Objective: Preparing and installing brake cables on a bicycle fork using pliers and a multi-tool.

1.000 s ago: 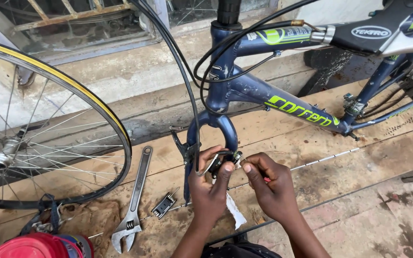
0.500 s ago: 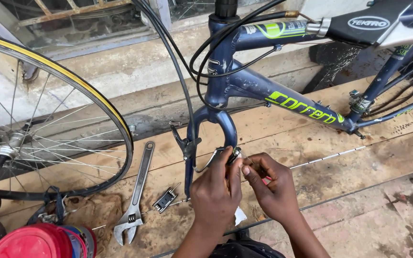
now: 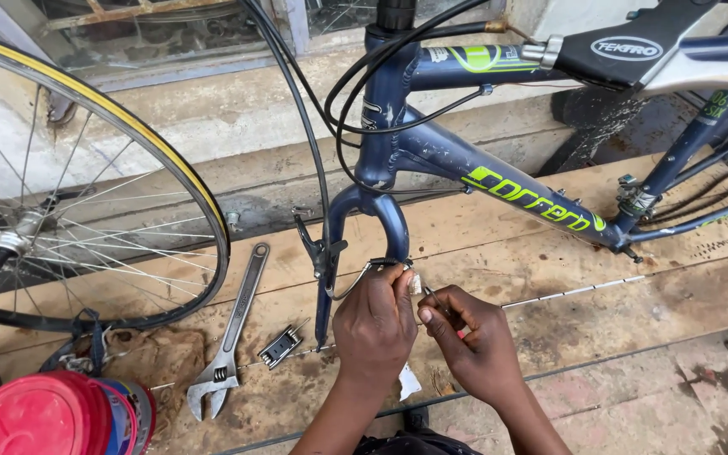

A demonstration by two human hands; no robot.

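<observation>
While the wheel point(image 3: 86, 194) is off, the left hand point(image 3: 374, 324) grips the brake arm point(image 3: 398, 268) on the fork point(image 3: 362, 227); the right hand point(image 3: 473, 341) pinches its cable point(image 3: 428, 292) (fastening seems unfinished).

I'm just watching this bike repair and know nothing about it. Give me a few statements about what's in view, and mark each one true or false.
1. Both hands, the left hand and the right hand, work at the lower end of the blue fork. True.
2. The adjustable wrench is held in the right hand. False: it lies untouched on the wooden boards, left of the fork.
3. A wheel is mounted in the fork. False: the fork has none; a spoked wheel stands apart to the left.
4. A red-lidded container sits at the lower left. True.
5. A small multi-tool lies beside the wrench. True.
</observation>
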